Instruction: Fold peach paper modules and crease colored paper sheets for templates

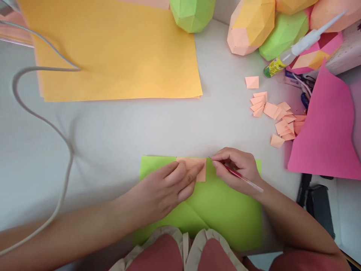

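A sheet of green paper (225, 210) lies on the table right in front of me. On its far edge rests a small peach paper rectangle (201, 175), partly covered by my fingers. My left hand (172, 184) lies flat over that rectangle, its fingers stretched out and pressing on it. My right hand (238, 169) pinches a slim pen (237, 174) with a red part and a clear end. The pen's tip meets the green sheet's far edge, just right of the peach rectangle.
Yellow paper (118, 56) lies at the back left, near a grey cable (66, 139). Folded peach pieces (272, 110), pink paper (324, 139) and a glue bottle (278, 64) are at the right. Faceted paper shapes (251, 24) stand at the back.
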